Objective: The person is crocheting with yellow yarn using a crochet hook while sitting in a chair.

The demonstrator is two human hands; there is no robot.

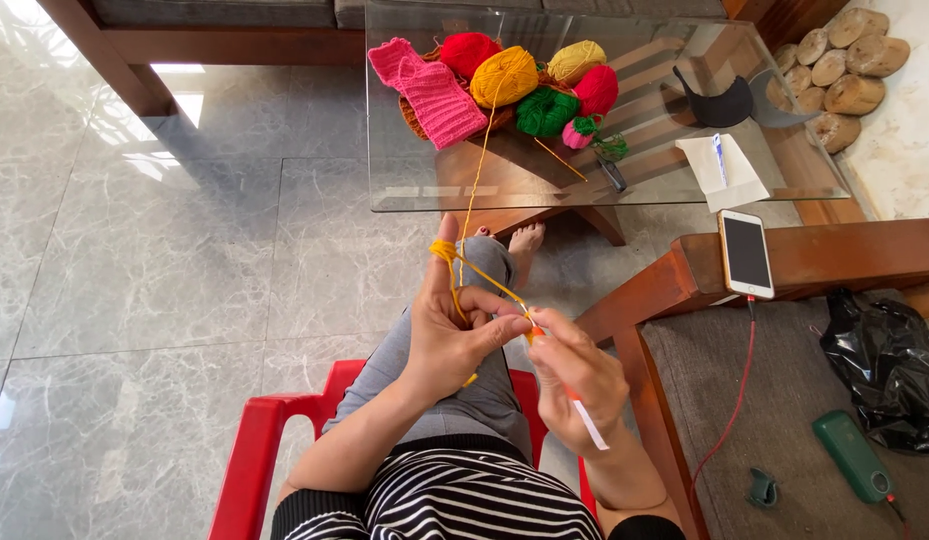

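Six yarn balls (536, 85) beyond hands.

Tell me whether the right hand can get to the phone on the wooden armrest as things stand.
Probably yes. The phone lies face up on the armrest just beyond the right hand, with nothing between them. But that hand holds a crochet hook and the yellow yarn, so it is occupied.

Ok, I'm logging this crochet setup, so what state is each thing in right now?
left hand: raised, orange yarn wrapped around the index finger
right hand: closed on a crochet hook
orange yarn: taut, running from its ball on the glass table to the left hand
pink knitted piece: lying flat beside the balls
phone: screen dark, red cable plugged in, resting on the wooden armrest
black bag: crumpled
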